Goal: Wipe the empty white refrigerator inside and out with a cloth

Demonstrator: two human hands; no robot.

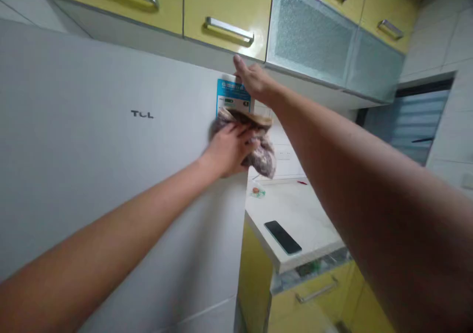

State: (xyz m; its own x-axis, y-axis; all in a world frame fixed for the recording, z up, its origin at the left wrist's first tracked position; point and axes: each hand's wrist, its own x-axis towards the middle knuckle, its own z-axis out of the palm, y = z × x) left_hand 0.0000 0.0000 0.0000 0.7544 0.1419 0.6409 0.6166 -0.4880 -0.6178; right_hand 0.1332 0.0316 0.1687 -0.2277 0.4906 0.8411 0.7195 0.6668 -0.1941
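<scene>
A white fridge door (pixel 111 165) with a dark logo fills the left. My left hand (pixel 231 148) is closed on a clear bag of brownish-purple food (pixel 263 156), held up against the door's right edge. My right hand (pixel 251 79) reaches to the door's top right corner, fingers stretched out over the edge, beside a blue and white label sticker (pixel 231 96). The fingertips partly hide behind the door's top edge.
Yellow wall cabinets with metal handles (pixel 229 30) and frosted glass doors (pixel 310 37) hang just above the fridge. To the right is a white countertop (pixel 299 215) with a black phone (pixel 283 237) and a small packet (pixel 257 191). Yellow drawers sit below.
</scene>
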